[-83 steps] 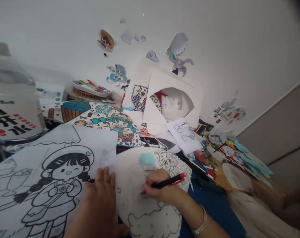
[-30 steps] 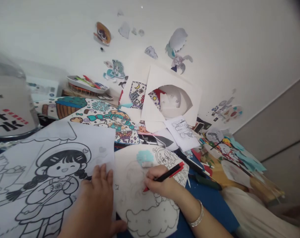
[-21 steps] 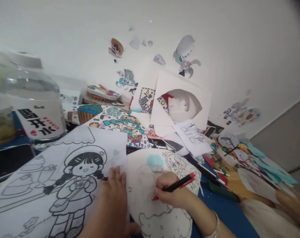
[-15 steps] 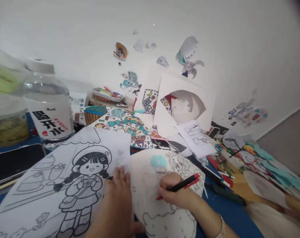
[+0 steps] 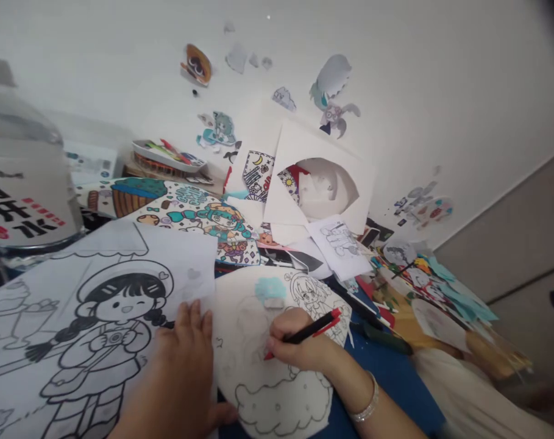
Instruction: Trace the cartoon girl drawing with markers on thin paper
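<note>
My left hand [image 5: 180,360] lies flat with spread fingers on the right side of a coloring page [image 5: 112,378]. The page carries a black-outlined girl in a beret with braids, holding a camera. In my right hand [image 5: 299,341] is a black pen with red ends [image 5: 313,326], its red tip on or just above a cut-out drawing sheet [image 5: 240,323]. That sheet shows faint pencil marks, a scalloped outline below and an inked figure at the right. A small eraser [image 5: 273,303] rests on it beside a pale blue smudge.
A large water bottle [image 5: 25,183] stands at the left. Behind the pages lie colored drawings [image 5: 203,213], a white tray of pens [image 5: 167,155] and a white cut-out frame [image 5: 281,171]. Paper scraps [image 5: 445,277] and a dark green marker [image 5: 381,338] are on the right. Paper figures hang on the wall.
The view has turned to the right, so everything sits further left and the bottle is partly cut off. Both hands keep their places on the papers; the pen stays in my right hand.
</note>
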`<state>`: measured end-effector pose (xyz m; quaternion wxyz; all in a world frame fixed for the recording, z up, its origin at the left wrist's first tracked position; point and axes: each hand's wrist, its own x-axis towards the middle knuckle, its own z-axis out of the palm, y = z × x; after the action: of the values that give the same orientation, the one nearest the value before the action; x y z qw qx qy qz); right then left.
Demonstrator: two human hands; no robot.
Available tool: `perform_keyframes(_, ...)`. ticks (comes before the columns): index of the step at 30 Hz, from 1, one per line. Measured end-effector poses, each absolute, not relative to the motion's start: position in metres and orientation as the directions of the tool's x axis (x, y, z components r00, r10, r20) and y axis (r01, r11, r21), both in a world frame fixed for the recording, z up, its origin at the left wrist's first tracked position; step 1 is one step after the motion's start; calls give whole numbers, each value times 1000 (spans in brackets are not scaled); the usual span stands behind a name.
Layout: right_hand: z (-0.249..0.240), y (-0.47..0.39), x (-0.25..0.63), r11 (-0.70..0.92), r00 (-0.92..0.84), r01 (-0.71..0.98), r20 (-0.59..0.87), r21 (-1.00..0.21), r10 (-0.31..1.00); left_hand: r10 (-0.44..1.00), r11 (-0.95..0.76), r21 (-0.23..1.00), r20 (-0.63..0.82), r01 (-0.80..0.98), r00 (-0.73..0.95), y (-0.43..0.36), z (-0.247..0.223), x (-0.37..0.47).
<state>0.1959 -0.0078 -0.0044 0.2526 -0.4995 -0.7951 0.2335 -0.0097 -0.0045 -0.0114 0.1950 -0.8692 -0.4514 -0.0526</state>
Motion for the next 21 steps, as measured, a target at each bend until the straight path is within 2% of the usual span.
perform_keyframes(5, -6, -8, 198, 413, -391, 684, 174, -602, 903, 754, -523, -304, 272, 796, 598, -5, -13, -11)
perform_keyframes(10, -8, -7, 198, 477, -417, 652, 247, -589, 875, 765, -517, -281, 274, 809, 583, -5, -12, -10)
perform_keyframes(16, -6, -7, 197, 440, -397, 654, 216, -615, 892, 782, -509, -274, 249, 816, 571, -6, -11, -10)
perform_keyframes(21, -5, -8, 197, 434, -390, 623, 223, -651, 894, 806, -520, -190, 214, 833, 552, -5, -7, -9)
